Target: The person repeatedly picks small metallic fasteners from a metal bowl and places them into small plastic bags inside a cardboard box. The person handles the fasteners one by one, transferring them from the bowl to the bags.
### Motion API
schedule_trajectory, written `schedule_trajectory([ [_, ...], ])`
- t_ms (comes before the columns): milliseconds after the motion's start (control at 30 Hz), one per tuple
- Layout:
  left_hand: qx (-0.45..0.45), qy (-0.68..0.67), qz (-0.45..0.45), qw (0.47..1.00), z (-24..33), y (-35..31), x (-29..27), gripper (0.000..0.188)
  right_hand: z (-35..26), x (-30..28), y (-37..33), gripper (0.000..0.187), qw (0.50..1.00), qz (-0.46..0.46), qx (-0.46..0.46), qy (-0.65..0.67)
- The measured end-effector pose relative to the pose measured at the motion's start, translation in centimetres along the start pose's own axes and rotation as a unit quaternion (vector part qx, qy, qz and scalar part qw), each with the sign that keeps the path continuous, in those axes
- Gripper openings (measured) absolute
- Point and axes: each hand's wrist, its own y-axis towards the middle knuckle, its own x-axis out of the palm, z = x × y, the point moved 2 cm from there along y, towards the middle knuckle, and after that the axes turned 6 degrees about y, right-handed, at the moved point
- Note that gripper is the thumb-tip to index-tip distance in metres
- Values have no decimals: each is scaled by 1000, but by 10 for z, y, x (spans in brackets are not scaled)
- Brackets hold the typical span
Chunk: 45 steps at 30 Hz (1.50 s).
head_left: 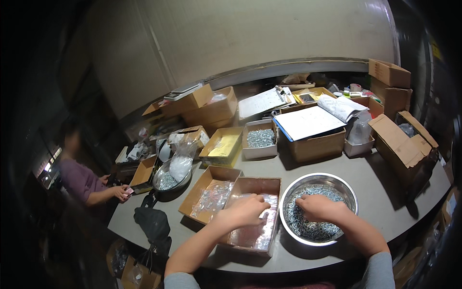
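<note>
My left hand reaches into a cardboard box lined with clear plastic bags. Its fingers curl downward over the bags, and their tips are hidden. To the right, my right hand dips into a round metal bowl holding many small silvery screws. The right fingers are bent and pressed together at the pile, and whatever they pinch is too small to make out. Left of the first box, touching it, an open cardboard box holds small clear bags with little pieces inside.
Behind stand a white box of screws, a yellow-lined box and a carton bearing an open binder. A metal pan and black cloth-like item lie left, near another person. An open carton stands right.
</note>
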Motion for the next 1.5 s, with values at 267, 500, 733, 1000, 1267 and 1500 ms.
schedule_trajectory([
  [267,6,-105,-56,993,-13,46,33,38,8,-10,3,22,996,-62,-51,38],
  [500,-75,-249,-5,966,-33,28,15,28,23,-37,6,23,941,-99,35,320],
  [733,-115,-329,129,928,-38,8,4,25,42,-39,8,24,867,-75,-32,491],
  [1000,-223,-371,76,898,-25,1,-11,30,39,-41,8,20,790,-124,-45,599],
  [1267,-246,-421,66,870,-17,5,-8,29,41,-40,9,37,772,-121,-64,620],
  [1500,-228,-458,76,856,-26,1,0,26,38,-41,8,36,778,-120,-55,615],
])
